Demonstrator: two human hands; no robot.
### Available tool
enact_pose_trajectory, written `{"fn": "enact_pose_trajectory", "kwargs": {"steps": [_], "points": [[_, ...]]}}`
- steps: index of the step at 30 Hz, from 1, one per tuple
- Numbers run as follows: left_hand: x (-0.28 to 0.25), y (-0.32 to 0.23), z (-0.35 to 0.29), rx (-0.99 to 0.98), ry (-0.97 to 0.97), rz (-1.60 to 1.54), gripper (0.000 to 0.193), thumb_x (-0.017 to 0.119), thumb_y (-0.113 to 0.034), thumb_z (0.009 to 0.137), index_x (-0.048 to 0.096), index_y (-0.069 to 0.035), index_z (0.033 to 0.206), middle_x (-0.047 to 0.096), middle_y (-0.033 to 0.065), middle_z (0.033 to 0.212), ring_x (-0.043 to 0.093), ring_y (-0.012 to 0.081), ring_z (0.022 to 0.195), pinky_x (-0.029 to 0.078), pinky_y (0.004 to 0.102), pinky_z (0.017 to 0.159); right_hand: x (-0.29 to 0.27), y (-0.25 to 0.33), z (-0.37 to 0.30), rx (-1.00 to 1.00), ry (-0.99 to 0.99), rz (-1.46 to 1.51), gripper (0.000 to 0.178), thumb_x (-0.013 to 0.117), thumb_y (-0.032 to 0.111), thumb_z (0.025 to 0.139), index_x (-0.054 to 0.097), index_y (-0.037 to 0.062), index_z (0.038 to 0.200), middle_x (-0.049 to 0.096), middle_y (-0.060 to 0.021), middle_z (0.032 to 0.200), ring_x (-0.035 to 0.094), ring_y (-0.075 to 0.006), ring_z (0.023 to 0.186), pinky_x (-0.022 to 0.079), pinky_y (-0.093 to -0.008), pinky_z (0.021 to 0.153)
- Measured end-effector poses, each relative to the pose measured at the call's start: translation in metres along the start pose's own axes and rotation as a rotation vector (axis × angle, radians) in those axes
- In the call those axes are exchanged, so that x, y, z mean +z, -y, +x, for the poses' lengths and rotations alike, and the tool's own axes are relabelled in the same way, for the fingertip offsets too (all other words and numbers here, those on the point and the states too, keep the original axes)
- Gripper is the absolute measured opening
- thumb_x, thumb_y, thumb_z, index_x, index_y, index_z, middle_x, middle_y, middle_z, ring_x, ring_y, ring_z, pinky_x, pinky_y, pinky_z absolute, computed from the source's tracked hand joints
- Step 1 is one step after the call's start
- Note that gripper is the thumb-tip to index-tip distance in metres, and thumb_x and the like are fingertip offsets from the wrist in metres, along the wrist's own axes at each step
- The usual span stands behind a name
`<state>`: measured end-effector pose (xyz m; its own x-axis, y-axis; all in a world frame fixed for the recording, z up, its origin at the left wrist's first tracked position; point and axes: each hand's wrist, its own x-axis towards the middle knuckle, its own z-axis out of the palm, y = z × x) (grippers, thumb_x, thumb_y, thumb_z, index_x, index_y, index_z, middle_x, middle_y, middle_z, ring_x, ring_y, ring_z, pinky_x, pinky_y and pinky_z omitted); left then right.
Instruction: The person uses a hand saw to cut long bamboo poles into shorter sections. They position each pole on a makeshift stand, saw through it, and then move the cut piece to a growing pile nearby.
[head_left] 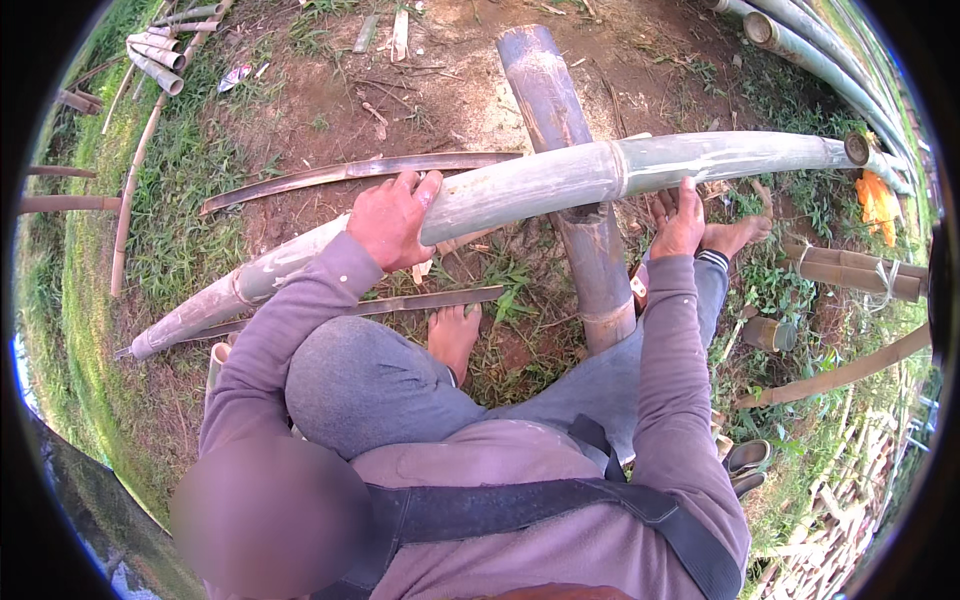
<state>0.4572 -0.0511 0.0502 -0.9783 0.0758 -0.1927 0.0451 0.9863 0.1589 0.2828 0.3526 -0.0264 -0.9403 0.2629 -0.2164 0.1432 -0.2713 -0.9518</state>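
In the head view, a long pale-green bamboo pole [525,192] lies across a thick purplish-brown bamboo post [592,262]. The pole reaches well out to both sides of the post, its left end lower in the view than its right. A dark opening shows in the post just on the near side of the crossing.

The left hand [388,222], to the left of the post, is clamped on the pole, its fingers curled over the upper surface. The right hand [680,226], just right of the post, has its thumb up against the pole's near edge; its fingers are partly hidden, so I cannot tell whether they close around it.

Left of the post, one dark split strip [350,174] lies beyond the pole and another split strip [400,303] lies on the near side. One bare foot [455,340] rests left of the post, the other foot [738,236] right of it.

Well to the right of the post are an orange cloth-like piece [878,208], tied bamboo lengths [850,270] and a curved strip [840,368]. Green poles [800,45] lie far right beyond the post, and cut bamboo tubes [158,50] far left.
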Motion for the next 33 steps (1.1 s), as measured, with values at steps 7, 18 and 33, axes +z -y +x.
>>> {"fn": "enact_pose_trajectory", "kwargs": {"steps": [7,18,33], "points": [[0.005,0.001,0.003,0.015,0.136,-0.068,0.102,0.092,-0.034,0.067,0.041,-0.011,0.153,0.065,0.0201,0.125,0.073,0.0413,0.107,0.061,0.051,0.09,0.005,0.021,0.08,0.177,-0.002,0.563,0.079,0.084,0.056,0.087,0.057,0.0144,0.148,0.065,-0.0131,0.143,0.06,-0.0401,0.133,0.044,-0.0664,0.117],[-0.077,0.101,-0.123,-0.237,-0.668,0.277,0.082,0.089,-0.021,0.075,0.051,-0.008,0.146,0.063,0.0174,0.131,0.061,0.039,0.125,0.047,0.0488,0.111,0.202,0.035,-0.082,0.343,0.252,0.639,0.074,0.086,0.049,0.086,0.054,0.0165,0.145,0.062,-0.0098,0.142,0.059,-0.0358,0.131,0.045,-0.0659,0.112],[0.081,0.213,-0.083,-0.769,-1.471,-2.237,0.079,0.064,-0.069,0.092,0.057,-0.018,0.151,0.056,0.0172,0.156,0.051,0.0442,0.143,0.037,0.0745,0.116,0.191,-0.049,-0.156,0.066,1.025,-0.446,0.05,0.077,0.019,0.102,0.059,-0.0059,0.141,0.073,-0.0176,0.126,0.071,-0.0214,0.116,0.058,-0.0361,0.102]]}}
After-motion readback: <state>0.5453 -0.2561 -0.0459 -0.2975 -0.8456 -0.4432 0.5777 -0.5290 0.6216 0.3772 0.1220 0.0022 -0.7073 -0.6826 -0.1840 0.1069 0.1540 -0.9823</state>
